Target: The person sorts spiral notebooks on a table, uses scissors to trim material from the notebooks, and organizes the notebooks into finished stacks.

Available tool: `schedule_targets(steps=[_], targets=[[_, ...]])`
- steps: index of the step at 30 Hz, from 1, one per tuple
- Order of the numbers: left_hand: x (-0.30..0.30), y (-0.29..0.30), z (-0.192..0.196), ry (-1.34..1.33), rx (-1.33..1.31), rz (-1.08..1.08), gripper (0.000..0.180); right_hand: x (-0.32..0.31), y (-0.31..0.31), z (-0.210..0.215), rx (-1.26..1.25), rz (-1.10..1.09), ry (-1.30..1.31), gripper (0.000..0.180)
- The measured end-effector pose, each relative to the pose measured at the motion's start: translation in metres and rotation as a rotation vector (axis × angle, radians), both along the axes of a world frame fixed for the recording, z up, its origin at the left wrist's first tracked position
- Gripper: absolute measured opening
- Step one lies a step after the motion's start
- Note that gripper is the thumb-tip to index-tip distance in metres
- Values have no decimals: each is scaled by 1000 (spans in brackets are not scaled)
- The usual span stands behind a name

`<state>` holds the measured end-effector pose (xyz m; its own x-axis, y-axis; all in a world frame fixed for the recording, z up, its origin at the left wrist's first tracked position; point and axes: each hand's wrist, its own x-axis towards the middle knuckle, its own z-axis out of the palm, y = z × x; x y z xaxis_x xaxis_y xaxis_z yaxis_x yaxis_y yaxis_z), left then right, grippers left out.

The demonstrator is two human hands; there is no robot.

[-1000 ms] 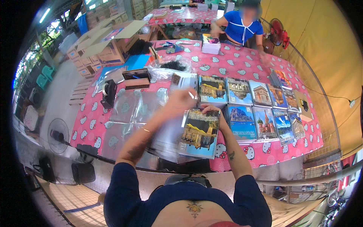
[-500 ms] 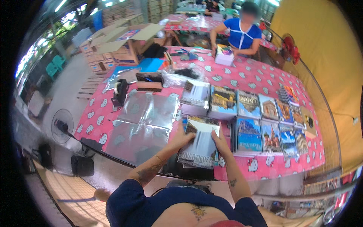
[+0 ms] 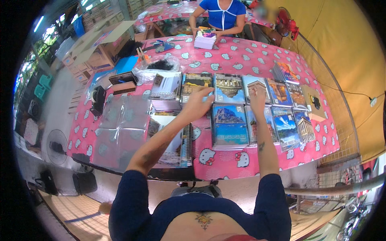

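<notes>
My left hand [image 3: 199, 100] reaches over a spiral notebook stack with a yellow-toned cover [image 3: 197, 80], fingers apart and empty, at the left side of a notebook stack with a round stone building on its cover [image 3: 229, 88]. On that stack's other side my right hand [image 3: 257, 98] hovers at the notebook with an arch on its cover [image 3: 253, 83], fingers spread and holding nothing. Whether either hand touches a notebook I cannot tell. Partly beneath my left forearm lies a waterfall-cover notebook pile [image 3: 171, 141]. A blue sea-and-rock notebook stack [image 3: 230, 124] sits between my forearms.
Clear plastic sheets [image 3: 120, 132] lie at the left by a tape dispenser [image 3: 97, 100] and a brown box [image 3: 122, 87]. More notebooks [image 3: 286, 124] and a cardboard piece [image 3: 314, 102] are at the right. Across the pink table [image 3: 217, 170], a person in blue [image 3: 223, 18] holds a book stack [image 3: 205, 39].
Both my hands have let go of the waterfall notebook pile near the table edge and moved forward to the notebook rows. My view has shifted, too.
</notes>
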<state>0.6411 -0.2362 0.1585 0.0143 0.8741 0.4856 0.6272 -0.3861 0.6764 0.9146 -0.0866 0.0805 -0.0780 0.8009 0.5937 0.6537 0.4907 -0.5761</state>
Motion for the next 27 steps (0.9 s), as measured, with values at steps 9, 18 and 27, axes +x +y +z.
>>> schedule_targets(steps=[9, 18, 27], targets=[[46, 144, -84, 315, -518, 510, 67, 23, 64, -22, -141, -34, -415, 51], [-44, 117, -38, -115, -59, 371, 35, -19, 53, 20, -262, 32, -387, 36], [-171, -97, 185, -225, 919, 619, 19, -107, -169, 64, 221, 521, 364, 43]])
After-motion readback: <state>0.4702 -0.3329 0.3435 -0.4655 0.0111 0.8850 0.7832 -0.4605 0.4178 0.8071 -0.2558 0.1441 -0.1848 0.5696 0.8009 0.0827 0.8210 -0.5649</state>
